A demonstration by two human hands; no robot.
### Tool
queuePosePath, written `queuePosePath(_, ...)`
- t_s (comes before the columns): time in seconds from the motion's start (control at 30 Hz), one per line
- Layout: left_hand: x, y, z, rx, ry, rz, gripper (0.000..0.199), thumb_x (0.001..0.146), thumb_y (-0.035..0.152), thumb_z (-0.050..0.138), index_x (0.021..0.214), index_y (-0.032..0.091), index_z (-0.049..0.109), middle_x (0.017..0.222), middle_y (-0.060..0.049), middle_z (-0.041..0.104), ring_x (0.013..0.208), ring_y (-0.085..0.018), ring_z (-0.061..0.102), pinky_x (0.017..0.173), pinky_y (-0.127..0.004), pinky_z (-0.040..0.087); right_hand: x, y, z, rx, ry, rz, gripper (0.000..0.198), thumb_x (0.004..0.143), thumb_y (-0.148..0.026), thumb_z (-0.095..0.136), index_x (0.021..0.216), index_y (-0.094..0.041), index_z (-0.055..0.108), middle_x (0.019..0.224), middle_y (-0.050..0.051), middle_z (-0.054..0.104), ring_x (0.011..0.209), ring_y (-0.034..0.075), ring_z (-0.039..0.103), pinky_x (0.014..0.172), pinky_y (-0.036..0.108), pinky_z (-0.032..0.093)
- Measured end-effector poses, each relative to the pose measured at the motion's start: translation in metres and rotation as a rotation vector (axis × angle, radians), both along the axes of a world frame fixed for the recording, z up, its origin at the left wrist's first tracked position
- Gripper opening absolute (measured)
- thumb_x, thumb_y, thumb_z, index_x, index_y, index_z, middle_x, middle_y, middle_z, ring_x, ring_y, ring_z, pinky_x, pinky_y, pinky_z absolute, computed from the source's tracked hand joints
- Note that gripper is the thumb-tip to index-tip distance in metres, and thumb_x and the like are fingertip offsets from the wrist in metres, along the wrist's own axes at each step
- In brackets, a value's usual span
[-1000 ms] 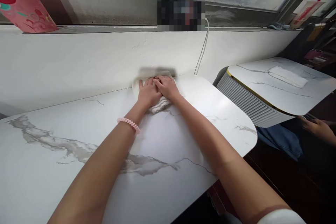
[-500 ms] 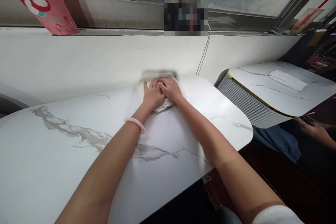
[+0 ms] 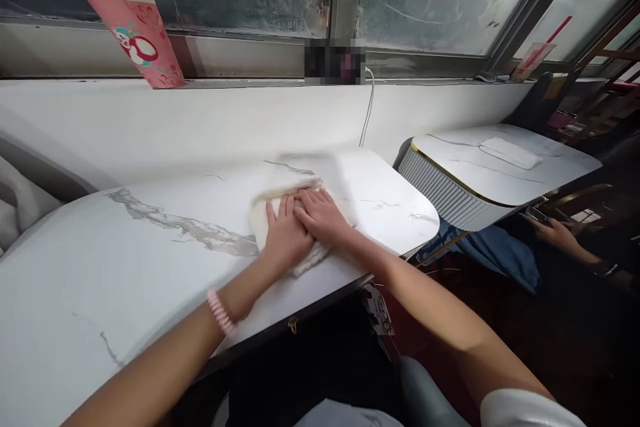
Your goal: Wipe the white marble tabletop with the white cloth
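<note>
A cream-white cloth lies spread and slightly rumpled on the white marble-patterned table. My left hand presses flat on it with fingers stretched out, and a pink coil band circles that wrist. Partly over the left hand's thumb side rests my right hand, palm down, its fingers extended and close together on the cloth. The cloth's middle is hidden under both hands.
On the window sill stand a pink paper cup with a red straw and another cup. A white cable hangs down the wall. Right, a second table bears a folded white cloth; a person's hand holds a phone.
Both hands and the cloth have come away from the wall, back toward the table's near edge. The camera view has shifted, showing more of the window and the pink cup.
</note>
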State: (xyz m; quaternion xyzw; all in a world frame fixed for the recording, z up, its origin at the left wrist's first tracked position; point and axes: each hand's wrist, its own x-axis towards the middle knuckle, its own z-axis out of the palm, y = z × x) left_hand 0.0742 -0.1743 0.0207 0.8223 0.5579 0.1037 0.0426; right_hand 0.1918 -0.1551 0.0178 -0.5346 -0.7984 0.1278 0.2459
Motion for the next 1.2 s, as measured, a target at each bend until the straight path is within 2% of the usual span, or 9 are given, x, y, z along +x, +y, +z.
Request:
queuePosePath(0.1, -0.012, -0.056, -0.007, 0.071, 0.018, -0.039, 0.062, 0.091, 0.029, 0.045, 0.150, 0.009, 0.045, 0.155, -0.022, 0.044, 0.147, -0.038, 0.033, 0.121, -0.066, 0.016, -0.009, -0.060, -0.003, 0.018, -0.002, 0.002, 0.040, 0.101, -0.030, 0.039, 0.135, -0.012, 0.053, 0.145, 0.012, 0.056, 0.142, 0.024, 0.040, 0.125, 0.049, 0.018)
queuePosePath(0.2, -0.025, -0.095, -0.018, 0.172, 0.025, -0.087, 0.064, 0.089, 0.033, 0.051, 0.149, 0.012, 0.047, 0.153, -0.022, 0.047, 0.145, -0.041, 0.036, 0.118, -0.068, 0.018, -0.018, -0.105, -0.007, 0.049, 0.014, 0.000, 0.046, 0.101, -0.034, 0.039, 0.140, -0.011, 0.050, 0.150, 0.012, 0.052, 0.146, 0.025, 0.036, 0.127, 0.048, 0.015)
queuePosePath(0.3, -0.037, -0.107, -0.023, 0.192, 0.020, -0.118, 0.064, 0.090, 0.033, 0.049, 0.151, 0.014, 0.044, 0.153, -0.021, 0.047, 0.144, -0.039, 0.037, 0.118, -0.067, 0.020, -0.027, -0.123, -0.006, 0.035, -0.001, -0.022, 0.050, 0.102, -0.035, 0.037, 0.142, -0.008, 0.049, 0.152, 0.013, 0.050, 0.147, 0.027, 0.035, 0.127, 0.051, 0.016)
queuePosePath(0.4, -0.048, -0.099, -0.024, 0.147, 0.010, -0.139, 0.065, 0.090, 0.030, 0.044, 0.154, 0.017, 0.040, 0.155, -0.018, 0.045, 0.146, -0.035, 0.036, 0.118, -0.065, 0.023, -0.035, -0.118, -0.002, -0.010, -0.020, -0.048, 0.050, 0.102, -0.036, 0.036, 0.143, -0.010, 0.049, 0.153, 0.013, 0.048, 0.147, 0.028, 0.035, 0.126, 0.053, 0.018)
queuePosePath(0.63, -0.089, -0.054, -0.018, 0.044, 0.002, -0.165, 0.072, 0.089, 0.031, 0.045, 0.159, 0.026, 0.028, 0.161, -0.012, 0.037, 0.150, -0.032, 0.031, 0.120, -0.064, 0.019, -0.066, -0.071, 0.003, 0.024, -0.093, 0.010, 0.046, 0.101, -0.039, 0.037, 0.135, -0.014, 0.056, 0.143, 0.018, 0.057, 0.138, 0.034, 0.044, 0.121, 0.061, 0.023)
queuePosePath(0.73, -0.113, -0.016, -0.014, -0.040, 0.053, -0.173, 0.073, 0.089, 0.036, 0.047, 0.159, 0.028, 0.027, 0.163, -0.009, 0.034, 0.152, -0.031, 0.026, 0.122, -0.062, 0.017, -0.088, -0.037, 0.008, 0.039, -0.196, 0.063, 0.048, 0.101, -0.039, 0.038, 0.133, -0.009, 0.056, 0.138, 0.022, 0.059, 0.132, 0.038, 0.048, 0.117, 0.066, 0.026)
queuePosePath(0.87, -0.139, 0.047, -0.010, -0.097, 0.088, -0.196, 0.069, 0.089, 0.040, 0.045, 0.156, 0.028, 0.034, 0.163, -0.008, 0.035, 0.154, -0.028, 0.022, 0.125, -0.057, 0.012, -0.114, 0.024, 0.008, -0.017, -0.221, 0.024, 0.051, 0.101, -0.039, 0.038, 0.133, -0.003, 0.053, 0.139, 0.027, 0.056, 0.132, 0.040, 0.048, 0.116, 0.066, 0.024)
queuePosePath(1.03, -0.151, 0.109, -0.007, -0.032, 0.015, -0.073, 0.064, 0.088, 0.042, 0.043, 0.150, 0.028, 0.041, 0.160, -0.009, 0.038, 0.149, -0.027, 0.031, 0.124, -0.059, 0.010, -0.126, 0.092, -0.001, -0.036, 0.007, 0.076, 0.045, 0.100, -0.044, 0.044, 0.130, -0.012, 0.054, 0.139, 0.016, 0.057, 0.140, 0.028, 0.041, 0.124, 0.054, 0.017)
queuePosePath(1.2, -0.157, 0.145, -0.008, -0.029, -0.069, -0.132, 0.060, 0.088, 0.044, 0.036, 0.143, 0.022, 0.049, 0.155, -0.011, 0.043, 0.146, -0.025, 0.036, 0.126, -0.052, 0.008, -0.125, 0.118, -0.009, -0.030, 0.180, 0.016, 0.034, 0.098, -0.038, 0.045, 0.125, -0.020, 0.057, 0.136, 0.009, 0.060, 0.138, 0.023, 0.042, 0.126, 0.050, 0.012)
